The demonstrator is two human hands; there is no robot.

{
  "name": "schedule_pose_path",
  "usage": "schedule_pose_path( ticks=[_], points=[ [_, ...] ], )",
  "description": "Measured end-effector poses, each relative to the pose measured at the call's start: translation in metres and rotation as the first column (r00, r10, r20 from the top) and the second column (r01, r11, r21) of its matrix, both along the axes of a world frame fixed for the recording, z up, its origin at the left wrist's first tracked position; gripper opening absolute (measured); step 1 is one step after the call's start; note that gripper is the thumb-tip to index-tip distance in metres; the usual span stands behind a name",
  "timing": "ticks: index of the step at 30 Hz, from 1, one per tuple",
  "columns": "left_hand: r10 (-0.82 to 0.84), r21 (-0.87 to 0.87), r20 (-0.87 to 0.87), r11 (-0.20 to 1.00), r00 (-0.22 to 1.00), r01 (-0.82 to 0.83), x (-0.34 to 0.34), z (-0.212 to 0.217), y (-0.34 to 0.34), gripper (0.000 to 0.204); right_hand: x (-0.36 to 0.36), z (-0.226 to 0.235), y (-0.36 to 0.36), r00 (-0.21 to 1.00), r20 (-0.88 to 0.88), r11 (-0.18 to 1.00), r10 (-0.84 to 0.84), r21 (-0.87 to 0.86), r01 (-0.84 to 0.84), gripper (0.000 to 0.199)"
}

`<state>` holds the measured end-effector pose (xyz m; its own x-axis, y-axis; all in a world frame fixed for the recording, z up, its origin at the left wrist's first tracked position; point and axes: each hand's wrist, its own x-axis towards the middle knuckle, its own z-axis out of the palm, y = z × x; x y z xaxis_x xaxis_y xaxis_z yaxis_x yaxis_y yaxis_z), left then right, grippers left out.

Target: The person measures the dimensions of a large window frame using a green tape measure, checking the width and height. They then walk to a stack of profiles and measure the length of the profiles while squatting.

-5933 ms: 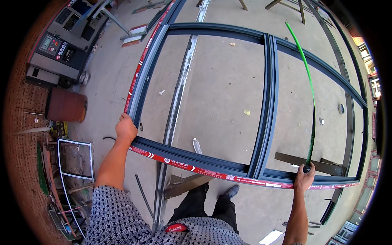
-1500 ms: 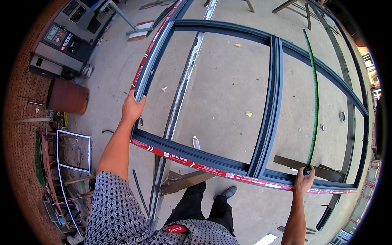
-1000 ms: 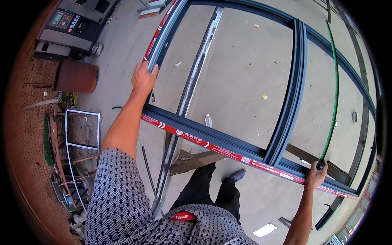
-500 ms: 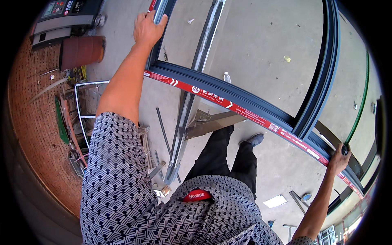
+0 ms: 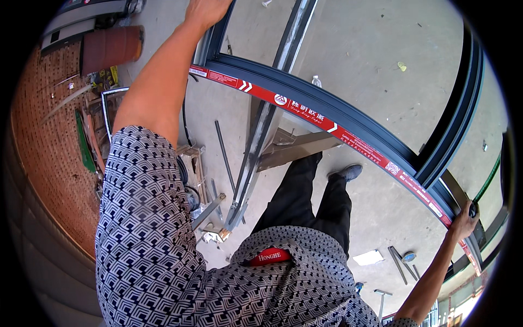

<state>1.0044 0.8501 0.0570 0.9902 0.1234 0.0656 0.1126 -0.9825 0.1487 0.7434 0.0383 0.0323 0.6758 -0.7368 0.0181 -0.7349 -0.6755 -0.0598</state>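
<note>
A large dark grey metal window frame (image 5: 321, 106) lies across in front of me, with a red and white printed strip (image 5: 272, 98) along its near side. My left hand (image 5: 208, 10) is closed round the frame's left side member, near its corner; the picture's upper edge cuts off its fingertips. At the far right end my right hand (image 5: 464, 223) grips the frame's near edge. Beside its fingers is a small black piece, with a green hose (image 5: 488, 182) leading up from it. Whether those fingers also hold the black piece I cannot tell.
Metal support beams (image 5: 256, 147) stand under the frame, close to my legs. On the floor are a clear bottle (image 5: 316, 81), a white sheet (image 5: 368, 258) and loose metal bars (image 5: 400, 264). A rusty drum (image 5: 111, 50) and a perforated brown board (image 5: 43, 147) are at the left.
The view has shifted: the frame and both hands sit further right in the picture, the left hand also higher and the right slightly lower. Both hands keep their holds.
</note>
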Motion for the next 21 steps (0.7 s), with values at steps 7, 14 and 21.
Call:
schedule_pose_path(
  ticks=[7,14,21],
  points=[
    [0.011,-0.038,-0.006,0.999,1.0,-0.011,0.002,-0.002,0.0,0.076,0.0,0.0,-0.008,1.0,-0.018,1.0,-0.003,-0.024,0.002,0.092],
    [-0.052,0.001,-0.005,0.999,0.999,0.052,0.003,0.0,0.009,0.081,0.001,-0.001,-0.014,1.0,-0.014,1.0,-0.013,-0.01,0.013,0.095],
    [-0.022,0.027,-0.108,0.999,0.994,0.026,0.005,0.012,0.006,0.084,-0.001,-0.004,-0.025,0.999,-0.015,0.999,-0.034,0.012,0.035,0.087]
  ],
)
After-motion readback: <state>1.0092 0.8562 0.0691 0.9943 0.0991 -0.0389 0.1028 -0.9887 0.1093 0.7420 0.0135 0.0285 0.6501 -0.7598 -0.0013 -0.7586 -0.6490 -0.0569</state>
